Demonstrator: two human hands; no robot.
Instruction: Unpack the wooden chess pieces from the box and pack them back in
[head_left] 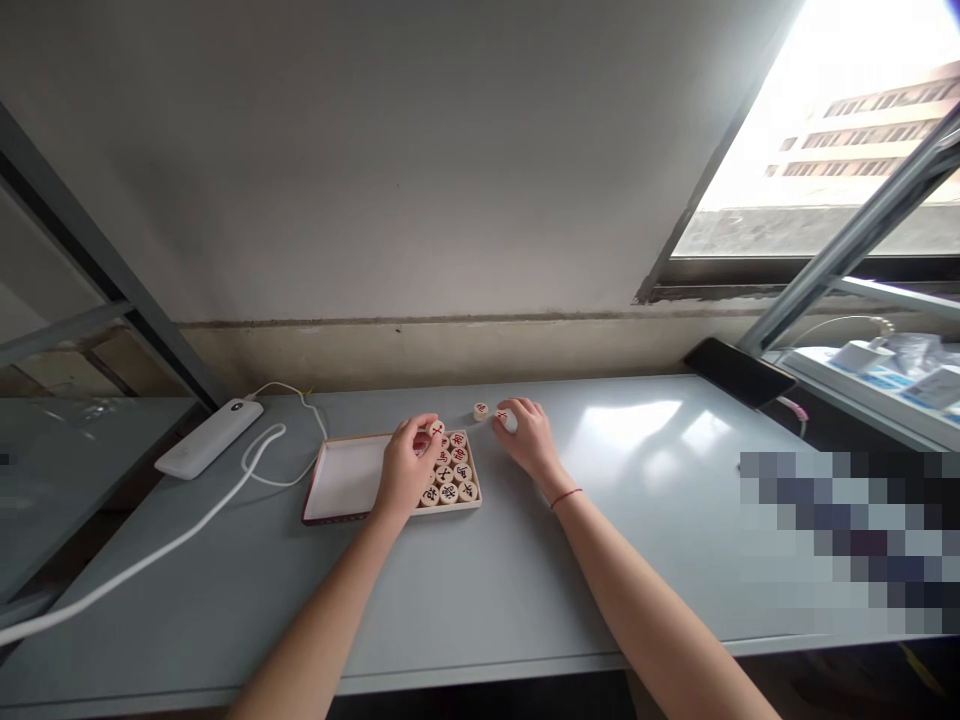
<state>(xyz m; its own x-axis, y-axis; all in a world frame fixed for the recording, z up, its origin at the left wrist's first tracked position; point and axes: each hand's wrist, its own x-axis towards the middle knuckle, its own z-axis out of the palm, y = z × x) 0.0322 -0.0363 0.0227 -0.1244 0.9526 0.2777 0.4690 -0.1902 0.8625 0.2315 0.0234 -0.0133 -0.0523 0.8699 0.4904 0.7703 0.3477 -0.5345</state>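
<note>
- Toward the near edge of the tabletop (480, 610), both forearms reach in; keeping them low but off the box's near rim should avoid jogging the rows.
- Left of the tabletop's middle, the open xiangqi box (341, 482) shows a white interior at its left and wooden discs packed at its right end.
- The black-lettered pieces (448, 494) fill the rows nearest the near edge, faces up and close together, so a level, straight up-or-down path likely disturbs them least.
- Above the box, the left hand (407, 467) pinches a red-lettered disc (436, 428) between thumb and fingers; a light grip on the rim seems best, leaving the character readable.
- The red-lettered pieces (458, 456) sit just beyond the black ones, partly hidden by that hand; lifting the wrist a little would give a clearer look.
- To the right of the box, nearer the far edge, the right hand (529, 440) curls its fingertips around another red-lettered disc (502, 415); whether it is off the surface, I cannot tell.
- Just left of those fingertips, near the far edge, a loose piece (481, 411) rests on the tabletop, perhaps two stacked; the fingers need care not to knock it.
</note>
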